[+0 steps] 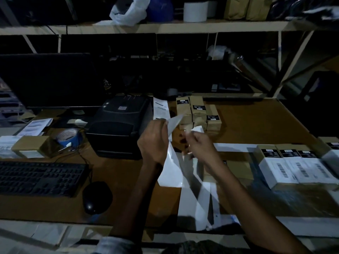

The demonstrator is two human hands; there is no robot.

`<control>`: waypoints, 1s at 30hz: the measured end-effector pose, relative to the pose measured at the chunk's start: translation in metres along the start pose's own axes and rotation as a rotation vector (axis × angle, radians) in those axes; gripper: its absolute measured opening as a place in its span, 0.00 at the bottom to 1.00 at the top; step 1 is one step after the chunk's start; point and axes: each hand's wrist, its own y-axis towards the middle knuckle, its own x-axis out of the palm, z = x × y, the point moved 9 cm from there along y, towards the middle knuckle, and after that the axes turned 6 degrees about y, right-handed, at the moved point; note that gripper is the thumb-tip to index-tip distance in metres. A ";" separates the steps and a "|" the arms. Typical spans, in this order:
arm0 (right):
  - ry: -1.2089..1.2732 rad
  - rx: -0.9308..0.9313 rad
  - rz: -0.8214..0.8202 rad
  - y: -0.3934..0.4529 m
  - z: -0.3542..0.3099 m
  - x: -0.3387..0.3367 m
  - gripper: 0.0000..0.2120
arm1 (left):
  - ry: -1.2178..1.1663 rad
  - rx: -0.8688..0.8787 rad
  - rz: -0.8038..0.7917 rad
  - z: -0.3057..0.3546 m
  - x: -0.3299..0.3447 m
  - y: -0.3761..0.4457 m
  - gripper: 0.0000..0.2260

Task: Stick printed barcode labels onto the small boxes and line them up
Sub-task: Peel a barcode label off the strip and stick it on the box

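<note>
Peeling label (197, 129) off backing strip (173, 162) above desk centre: right hand (199, 143) pinches label, left hand (156, 136) grips strip; labelled boxes (293, 164) lined up right, unlabelled stack (198, 111) behind, printer (119, 125) left

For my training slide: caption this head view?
Left hand and right hand peel a label off its backing strip near labelled boxes.

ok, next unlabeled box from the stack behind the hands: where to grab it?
Take the rightmost small box of the stack by its long side faces, coming from above and the right. It lies lowest with its right side open to bare desk; the printer crowds the left.
</note>
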 end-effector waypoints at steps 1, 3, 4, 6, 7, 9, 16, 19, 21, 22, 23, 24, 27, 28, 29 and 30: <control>0.198 0.045 -0.018 0.000 0.000 0.000 0.20 | -0.006 0.066 0.023 0.008 0.002 -0.005 0.07; 0.406 0.100 -0.041 0.001 0.000 -0.001 0.25 | -0.020 0.159 0.022 0.021 0.010 -0.018 0.08; 0.461 0.111 -0.042 0.000 0.000 -0.002 0.26 | -0.031 0.188 0.010 0.027 0.014 -0.024 0.08; 0.535 0.123 -0.008 -0.003 0.005 -0.006 0.23 | -0.059 0.257 -0.020 0.039 0.022 -0.036 0.05; 0.563 0.121 0.019 -0.005 0.008 -0.010 0.20 | -0.068 0.295 -0.031 0.045 0.026 -0.041 0.05; 0.592 0.109 0.079 -0.008 0.013 -0.018 0.13 | -0.094 0.358 -0.059 0.055 0.034 -0.049 0.07; 0.599 0.113 0.405 -0.032 0.050 -0.061 0.07 | -0.325 0.370 -0.297 0.068 0.070 -0.065 0.11; 0.612 0.132 0.529 -0.046 0.065 -0.082 0.05 | -0.415 0.400 -0.300 0.079 0.068 -0.064 0.13; 0.630 0.141 0.554 -0.052 0.073 -0.092 0.04 | -0.485 0.345 -0.317 0.083 0.069 -0.062 0.14; 0.632 0.144 0.550 -0.055 0.077 -0.096 0.03 | -0.524 0.291 -0.337 0.083 0.071 -0.059 0.15; 0.616 0.145 0.542 -0.058 0.081 -0.099 0.02 | -0.551 0.230 -0.355 0.082 0.072 -0.056 0.15; 0.595 0.151 0.531 -0.061 0.086 -0.101 0.02 | -0.570 0.165 -0.371 0.082 0.075 -0.053 0.15; 0.552 0.183 0.495 -0.070 0.107 -0.111 0.04 | -0.631 -0.071 -0.440 0.082 0.090 -0.050 0.17; 0.556 0.190 0.493 -0.073 0.114 -0.115 0.04 | -0.650 -0.162 -0.481 0.081 0.099 -0.051 0.19; 0.559 0.193 0.499 -0.075 0.120 -0.121 0.04 | -0.666 -0.250 -0.532 0.081 0.110 -0.055 0.21; 0.569 0.196 0.513 -0.076 0.124 -0.128 0.03 | -0.696 -0.328 -0.585 0.080 0.121 -0.059 0.22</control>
